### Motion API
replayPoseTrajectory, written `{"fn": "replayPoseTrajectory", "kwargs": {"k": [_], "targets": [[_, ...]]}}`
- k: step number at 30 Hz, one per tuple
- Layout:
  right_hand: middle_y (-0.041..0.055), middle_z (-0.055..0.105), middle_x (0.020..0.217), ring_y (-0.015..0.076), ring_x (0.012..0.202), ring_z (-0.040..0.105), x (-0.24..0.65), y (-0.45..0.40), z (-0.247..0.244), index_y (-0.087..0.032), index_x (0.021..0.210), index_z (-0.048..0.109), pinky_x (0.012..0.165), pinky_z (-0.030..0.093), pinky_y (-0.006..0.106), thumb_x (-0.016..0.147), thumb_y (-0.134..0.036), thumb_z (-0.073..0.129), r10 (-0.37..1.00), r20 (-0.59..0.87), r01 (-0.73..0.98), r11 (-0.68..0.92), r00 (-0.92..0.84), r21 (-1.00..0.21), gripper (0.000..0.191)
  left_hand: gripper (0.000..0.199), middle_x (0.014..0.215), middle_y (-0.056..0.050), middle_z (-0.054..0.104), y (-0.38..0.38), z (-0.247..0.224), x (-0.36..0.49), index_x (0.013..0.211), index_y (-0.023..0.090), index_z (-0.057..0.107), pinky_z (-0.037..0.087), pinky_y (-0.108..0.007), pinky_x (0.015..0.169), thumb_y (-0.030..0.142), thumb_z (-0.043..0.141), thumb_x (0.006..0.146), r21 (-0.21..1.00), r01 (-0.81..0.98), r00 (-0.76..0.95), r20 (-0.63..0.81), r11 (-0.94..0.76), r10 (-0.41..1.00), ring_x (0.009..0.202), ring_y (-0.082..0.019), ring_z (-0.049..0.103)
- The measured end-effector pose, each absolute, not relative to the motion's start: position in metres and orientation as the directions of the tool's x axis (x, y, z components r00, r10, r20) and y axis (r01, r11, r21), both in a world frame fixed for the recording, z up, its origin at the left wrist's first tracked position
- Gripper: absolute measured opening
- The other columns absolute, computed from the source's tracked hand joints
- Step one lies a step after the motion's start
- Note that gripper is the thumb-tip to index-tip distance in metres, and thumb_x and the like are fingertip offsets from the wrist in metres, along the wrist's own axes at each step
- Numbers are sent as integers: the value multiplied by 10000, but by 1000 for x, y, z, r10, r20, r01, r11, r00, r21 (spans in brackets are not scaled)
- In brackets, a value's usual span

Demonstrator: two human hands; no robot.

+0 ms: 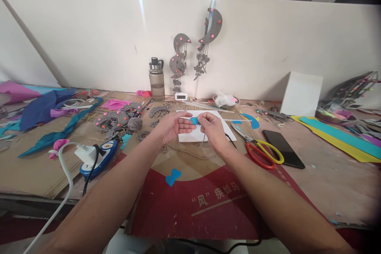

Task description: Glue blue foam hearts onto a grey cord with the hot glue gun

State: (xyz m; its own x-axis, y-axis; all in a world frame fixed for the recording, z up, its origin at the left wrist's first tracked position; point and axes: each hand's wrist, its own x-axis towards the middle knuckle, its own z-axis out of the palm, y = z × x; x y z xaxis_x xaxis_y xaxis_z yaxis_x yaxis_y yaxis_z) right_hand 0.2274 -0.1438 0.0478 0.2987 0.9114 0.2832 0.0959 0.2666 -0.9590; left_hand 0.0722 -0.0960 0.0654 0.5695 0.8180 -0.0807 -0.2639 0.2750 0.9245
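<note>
My right hand (210, 127) pinches a small blue piece (194, 120) above a white board (190, 137). Beside it, my left hand (176, 126) is turned partly palm up, fingers extended toward the piece, with its fingertips at the piece's left edge. A thin cord (203, 141) hangs below my right hand. Another blue cutout (173, 177) lies on the red and brown cardboard (196, 202) nearer to me. Scissors (258, 146) with red and yellow handles rest to the right of the board.
A black phone (282, 149) lies right of the scissors. At the left are a blue power strip (99, 159) and grey felt pieces (119, 119). A bottle (156, 81) stands at the back, near hanging moon ornaments (214, 27). Coloured sheets (342, 137) lie far right.
</note>
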Motion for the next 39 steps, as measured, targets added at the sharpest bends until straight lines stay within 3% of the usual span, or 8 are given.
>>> {"fn": "replayPoseTrajectory", "kwargs": {"k": [5, 10, 12, 17, 22, 28, 34, 39], "targets": [[-34, 484, 627, 111, 567, 408, 224, -153, 54, -199, 705, 572, 557, 337, 267, 761, -351, 570, 884, 375, 283, 297, 280, -912, 162, 293, 780, -59, 658, -95, 61, 73, 761, 124, 653, 382, -192, 492, 400, 737, 711, 978, -203, 374, 122, -47, 919, 603, -87, 568], [-37, 464, 613, 118, 566, 402, 223, -156, 56, -201, 718, 566, 564, 334, 271, 770, -370, 566, 879, 388, 303, 303, 277, -904, 177, 331, 524, 66, 374, -94, 61, 74, 565, 172, 403, 231, -190, 428, 282, 667, 732, 945, -296, 169, 193, -137, 967, 440, -40, 286], [-36, 470, 616, 119, 566, 404, 223, -155, 56, -201, 713, 562, 566, 337, 271, 768, -372, 566, 877, 391, 305, 306, 278, -902, 180, 380, 501, 72, 311, -95, 62, 73, 543, 182, 349, 214, -199, 427, 297, 644, 754, 945, -270, 143, 228, -183, 963, 436, -48, 248], [-32, 483, 626, 124, 578, 410, 223, -155, 55, -204, 707, 558, 581, 345, 273, 779, -335, 541, 875, 405, 351, 304, 264, -886, 151, 337, 597, -9, 557, -99, 64, 73, 656, 166, 628, 334, -216, 496, 457, 584, 820, 939, 28, 349, 312, -343, 884, 531, -93, 442], [-15, 513, 670, 136, 625, 421, 225, -154, 54, -204, 714, 555, 597, 344, 277, 798, -313, 530, 851, 461, 432, 327, 252, -841, 140, 242, 638, -30, 647, -104, 69, 72, 866, 169, 733, 366, -222, 487, 372, 679, 744, 941, 113, 497, 223, -318, 839, 504, -99, 475], [-6, 515, 689, 142, 639, 437, 226, -154, 51, -203, 766, 583, 610, 348, 282, 836, -311, 528, 815, 546, 567, 360, 196, -741, 140, 169, 610, -44, 666, -112, 73, 74, 775, 154, 738, 411, -221, 471, 298, 657, 740, 912, 182, 420, 265, -367, 868, 468, -104, 520], [-18, 471, 723, 140, 652, 446, 226, -156, 52, -197, 997, 603, 622, 365, 281, 847, -301, 547, 801, 578, 583, 397, 157, -709, 191, 146, 615, -29, 657, -112, 72, 74, 739, 169, 717, 438, -203, 489, 290, 634, 750, 891, 184, 347, 336, -415, 876, 529, -111, 557], [-1, 513, 742, 147, 671, 468, 226, -157, 53, -209, 932, 619, 632, 375, 285, 862, -297, 536, 777, 612, 614, 415, 144, -671, 140, 129, 604, -16, 634, -113, 73, 75, 721, 173, 705, 434, -202, 481, 281, 635, 734, 897, 159, 356, 338, -413, 871, 533, -110, 548]]}}
